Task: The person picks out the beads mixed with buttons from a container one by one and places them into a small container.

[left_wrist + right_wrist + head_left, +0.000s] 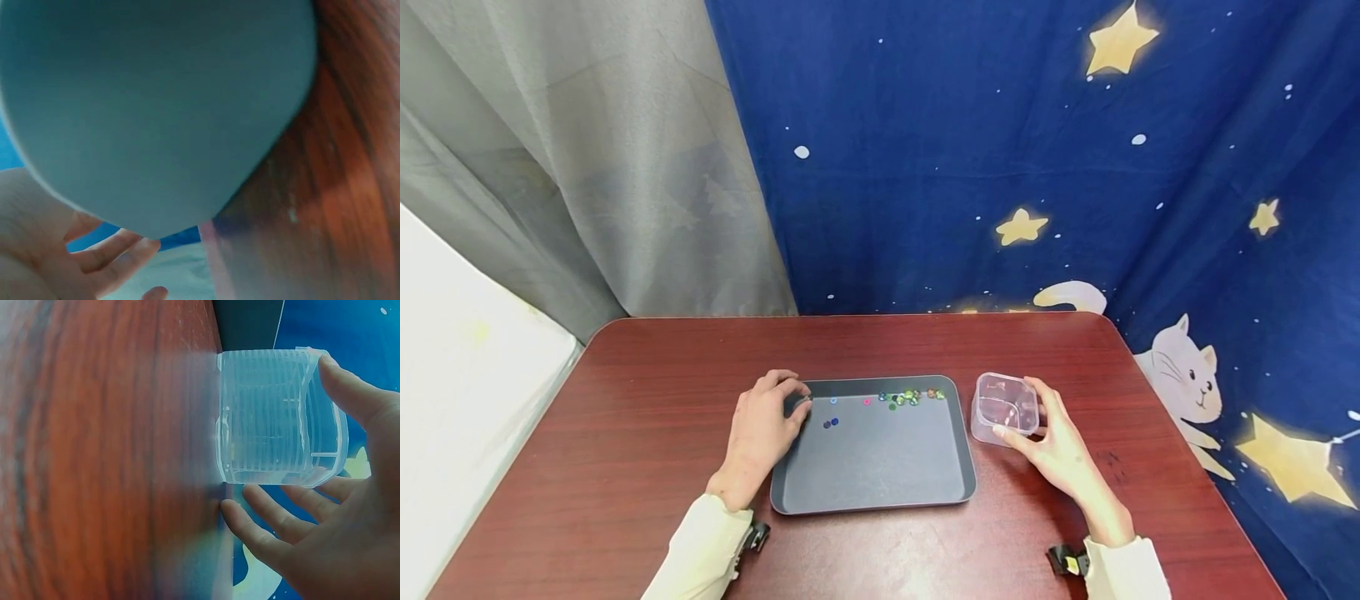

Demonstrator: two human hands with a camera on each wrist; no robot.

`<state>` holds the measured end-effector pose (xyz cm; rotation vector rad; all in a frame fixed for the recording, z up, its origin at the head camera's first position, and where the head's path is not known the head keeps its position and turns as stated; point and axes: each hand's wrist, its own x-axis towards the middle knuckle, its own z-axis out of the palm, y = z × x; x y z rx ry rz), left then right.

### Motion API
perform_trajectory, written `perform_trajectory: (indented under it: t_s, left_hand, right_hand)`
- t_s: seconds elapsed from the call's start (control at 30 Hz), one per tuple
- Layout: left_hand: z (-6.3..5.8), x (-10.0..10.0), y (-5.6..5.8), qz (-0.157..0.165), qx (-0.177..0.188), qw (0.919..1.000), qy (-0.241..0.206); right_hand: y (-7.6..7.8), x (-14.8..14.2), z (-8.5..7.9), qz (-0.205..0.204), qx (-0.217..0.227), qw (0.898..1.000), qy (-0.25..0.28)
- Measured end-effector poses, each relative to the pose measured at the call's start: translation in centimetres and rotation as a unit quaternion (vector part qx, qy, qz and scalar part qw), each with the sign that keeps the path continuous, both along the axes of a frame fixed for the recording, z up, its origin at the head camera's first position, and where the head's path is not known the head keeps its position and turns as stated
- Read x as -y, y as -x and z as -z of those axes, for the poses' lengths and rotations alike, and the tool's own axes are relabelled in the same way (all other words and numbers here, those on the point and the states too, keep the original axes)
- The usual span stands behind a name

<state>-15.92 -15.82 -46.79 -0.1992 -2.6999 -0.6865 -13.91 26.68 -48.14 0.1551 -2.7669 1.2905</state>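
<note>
A clear, square plastic box (1002, 408) is clamped by the right hand's fingers (1017, 440). Left of them, a grey, rectangular tray (874, 467) bears small coloured pieces (901, 400); the left hand (760, 425) curves its fingers at one corner, grip impossible to tell. Beyond both hands' fingers, red-brown wooden bench (850, 350) stretches to its far edge, before a blue starry curtain (925, 167).

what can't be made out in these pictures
Head: whether the left hand pinches anything; the hand itself hides it.
Head: what the little coloured pieces are; too small.
Left wrist: part of that hand, behind a large blurred surface.
Right wrist: rest of the right hand, cut off by the picture's edge.
</note>
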Motion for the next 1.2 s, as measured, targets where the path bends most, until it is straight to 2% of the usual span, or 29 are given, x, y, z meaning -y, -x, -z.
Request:
perform_trajectory:
  t_s: [0.17,0.67,0.83,1.2]
  left_hand:
    - [-0.6,-0.4,0.0,0.009,-0.009,0.9998,-0.018]
    - [-2.3,-1.8,-0.1,0.026,0.002,0.9977,-0.062]
    - [-2.5,-2.3,-0.1,0.028,0.011,0.9971,-0.069]
    - [-3.1,-4.0,0.1,0.052,0.006,0.9953,-0.082]
  right_hand:
    - [0.0,0.0,0.0,-0.005,0.000,1.000,0.005]
    - [-0.1,0.0,-0.1,-0.008,0.009,1.000,0.005]
    - [-0.1,0.0,-0.1,-0.008,0.010,1.000,0.001]
    - [-0.1,0.0,-0.1,-0.004,0.019,1.000,0.006]
